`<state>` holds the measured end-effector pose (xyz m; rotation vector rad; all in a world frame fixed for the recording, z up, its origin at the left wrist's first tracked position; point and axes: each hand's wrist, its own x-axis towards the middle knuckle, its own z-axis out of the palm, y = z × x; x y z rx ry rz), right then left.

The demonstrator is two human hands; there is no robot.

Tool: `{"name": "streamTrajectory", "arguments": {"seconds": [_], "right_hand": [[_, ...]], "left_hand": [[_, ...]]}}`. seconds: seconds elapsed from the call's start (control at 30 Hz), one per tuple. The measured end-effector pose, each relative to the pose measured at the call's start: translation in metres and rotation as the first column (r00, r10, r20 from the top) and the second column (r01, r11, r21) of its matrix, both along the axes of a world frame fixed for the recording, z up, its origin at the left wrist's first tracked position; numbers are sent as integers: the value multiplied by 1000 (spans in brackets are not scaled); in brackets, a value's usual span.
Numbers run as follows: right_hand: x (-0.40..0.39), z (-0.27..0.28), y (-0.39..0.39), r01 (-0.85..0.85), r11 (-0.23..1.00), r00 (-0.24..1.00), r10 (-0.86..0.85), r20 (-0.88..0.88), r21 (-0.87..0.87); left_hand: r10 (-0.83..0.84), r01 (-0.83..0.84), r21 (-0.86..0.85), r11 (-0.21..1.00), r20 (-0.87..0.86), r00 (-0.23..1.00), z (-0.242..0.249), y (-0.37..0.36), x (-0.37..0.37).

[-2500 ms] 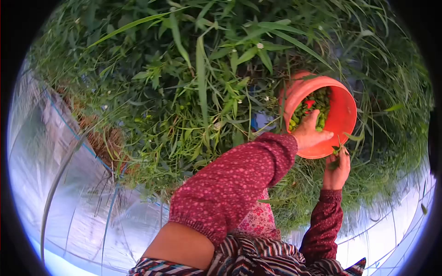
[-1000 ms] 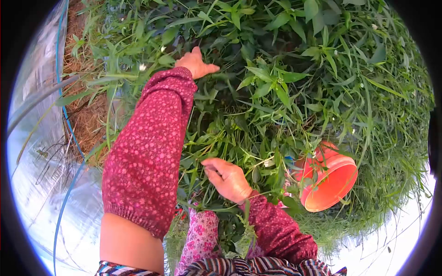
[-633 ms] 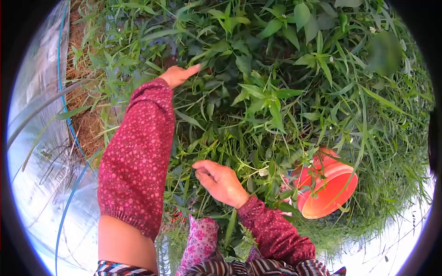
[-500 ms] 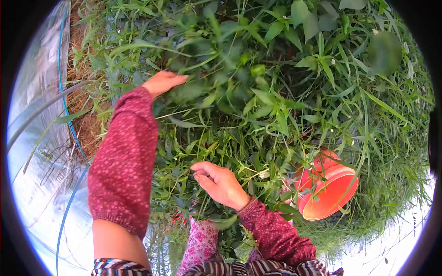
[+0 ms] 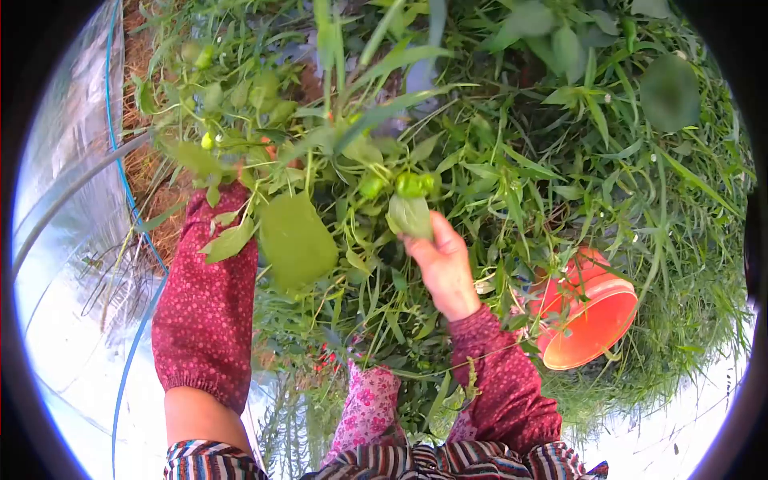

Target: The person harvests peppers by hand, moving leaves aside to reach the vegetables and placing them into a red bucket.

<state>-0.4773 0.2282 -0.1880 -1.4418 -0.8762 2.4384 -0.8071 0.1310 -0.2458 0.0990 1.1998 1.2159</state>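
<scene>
My right hand (image 5: 445, 268) is raised among the plants, its fingers curled at a broad green leaf (image 5: 410, 216) that hides the fingertips. Just above that leaf hang small green peppers (image 5: 414, 185) on a stem. Leaves and stems cover most of my left hand (image 5: 270, 149); only bits of skin show past the end of the dark red sleeve (image 5: 204, 296). Another small pale green pepper (image 5: 208, 141) hangs close to it on the left. A large blurred leaf (image 5: 298, 242) lies between the two hands, near the camera.
An orange-red bucket (image 5: 590, 320) lies tipped in the weeds at right, its mouth facing down toward me. Clear plastic sheeting (image 5: 64, 320), a blue line (image 5: 128, 344) and a curved grey pipe (image 5: 80, 192) run along the left. Tall grass surrounds the plants.
My left hand has gone in behind the foliage, and pepper stems now stand lifted into view. My right hand has moved up and right to the leaf below the peppers.
</scene>
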Motion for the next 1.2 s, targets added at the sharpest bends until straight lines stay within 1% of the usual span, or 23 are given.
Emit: {"name": "streamTrajectory", "arguments": {"seconds": [0.07,0.13,0.2,0.27,0.3,0.33,0.4,0.43,0.47,0.53,0.6,0.63,0.67,0.7,0.73,0.77,0.83,0.87,0.93,1.0,1.07,1.13,1.2], "right_hand": [[6,-4,11,-68,993,996,62,66,97],[12,-3,26,-134,941,974,68,214,310],[18,-5,43,77,961,996,-84,14,267],[15,15,59,-1,953,999,-12,42,302],[7,21,64,-94,900,994,58,98,426],[-1,32,68,-127,888,992,107,69,443],[-9,38,67,-213,840,968,252,-11,500],[-19,44,70,-278,757,954,291,76,591],[-24,38,74,-388,631,906,397,150,671],[-45,19,70,-374,344,887,403,224,861],[-62,-2,66,-470,154,795,500,342,869],[-71,-16,58,-478,130,771,536,344,869],[-75,-18,56,-485,138,768,540,345,864],[-79,-17,56,-682,67,596,628,500,728],[-81,-16,57,-830,-29,387,690,612,558],[-78,-15,57,-830,-28,387,690,612,557],[-63,-12,58,-868,108,380,774,507,485],[-59,-11,59,-872,107,374,775,509,478],[-52,-12,55,-831,279,474,806,353,481],[-53,-13,53,-834,298,483,801,354,464],[-50,-12,52,-836,341,489,820,298,431],[-43,-13,49,-829,330,497,804,325,451],[-38,-15,46,-798,423,565,772,290,428]], "left_hand": [[33,-34,18,999,41,999,0,-8,0],[60,-63,37,997,81,995,3,-17,-1],[81,-88,50,995,126,989,5,-29,3],[95,-107,63,992,171,981,1,-34,6],[107,-122,66,990,193,975,0,-39,9],[119,-136,67,988,211,970,-1,-45,13],[120,-142,76,987,246,962,-9,-42,16],[116,-141,84,986,247,962,-9,-41,16],[115,-142,92,986,252,961,-8,-43,19],[103,-134,103,986,266,958,-11,-41,21],[98,-132,105,986,282,954,-12,-41,22],[92,-129,106,986,295,951,-14,-41,24],[88,-124,108,986,294,952,-14,-43,26],[83,-120,108,987,295,952,-16,-41,27],[82,-121,112,986,303,949,-17,-39,27],[70,-108,110,988,304,950,-19,-36,28],[59,-101,122,987,309,949,-24,-29,31],[54,-99,126,987,318,947,-25,-28,33],[64,-108,122,987,317,946,-30,-28,43],[56,-99,119,988,322,945,-31,-27,44],[41,-86,121,989,334,942,-29,-27,37],[26,-71,125,990,332,943,-32,-22,38],[17,-65,130,989,338,941,-36,-17,39]]}}
